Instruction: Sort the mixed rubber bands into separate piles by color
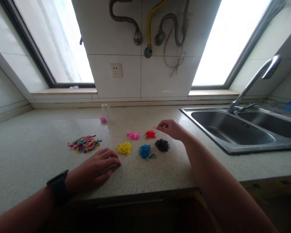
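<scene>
My right hand (170,128) is closed in a pinch on a small red rubber band (155,127), just above and right of the red pile (150,134). Loosely bent and holding nothing I can see, my left hand (102,164) rests on the counter beside the yellow pile (124,148). A pile of pink bands (133,136) lies behind the yellow one. Blue bands (145,151) are heaped at the middle, with a few strays at their right edge. Black bands (162,145) form a pile below my right hand. A mixed-colour pile (84,144) spreads beyond my left hand.
A clear plastic container (105,110) stands towards the back of the counter (63,126), with a pink piece (103,120) by it. On the right are a steel double sink (229,149) and a tap (252,81). The counter's front edge runs below my hands.
</scene>
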Motion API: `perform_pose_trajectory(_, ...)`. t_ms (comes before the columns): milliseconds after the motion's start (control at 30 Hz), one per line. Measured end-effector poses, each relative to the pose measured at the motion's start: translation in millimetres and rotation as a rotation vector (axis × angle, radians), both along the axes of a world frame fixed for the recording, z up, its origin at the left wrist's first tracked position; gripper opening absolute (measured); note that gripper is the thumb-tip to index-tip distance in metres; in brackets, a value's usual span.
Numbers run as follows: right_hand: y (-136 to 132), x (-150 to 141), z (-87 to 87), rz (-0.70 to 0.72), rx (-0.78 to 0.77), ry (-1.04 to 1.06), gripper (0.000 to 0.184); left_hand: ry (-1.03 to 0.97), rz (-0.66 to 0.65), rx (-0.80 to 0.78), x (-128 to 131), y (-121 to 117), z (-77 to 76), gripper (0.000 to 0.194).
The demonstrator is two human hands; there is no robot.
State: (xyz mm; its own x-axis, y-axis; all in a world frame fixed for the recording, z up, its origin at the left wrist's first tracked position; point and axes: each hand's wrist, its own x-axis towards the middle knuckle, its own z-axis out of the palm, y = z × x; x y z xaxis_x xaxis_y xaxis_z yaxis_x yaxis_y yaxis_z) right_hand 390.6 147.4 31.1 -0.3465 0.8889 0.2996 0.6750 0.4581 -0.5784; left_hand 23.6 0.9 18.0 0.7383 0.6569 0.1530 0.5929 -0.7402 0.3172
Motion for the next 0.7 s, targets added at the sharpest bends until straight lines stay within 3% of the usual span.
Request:
perform_pose_trajectory(133,12,8,-17.0,-0.059,-0.013,-0.247,0.025,-0.001,0.001,0.001,0,0,0.9,0.034)
perform_pose_trajectory(267,16,8,-24.1,-0.072,-0.056,-0.312,0.026,0.002,0.005,0.001,1,-1,1.0,0.033)
perform_pose_trajectory(700,7,3,-15.7,0.07,-0.105,-0.261,0.027,-0.002,-0.007,0.014,0,0,0.2,0.034)
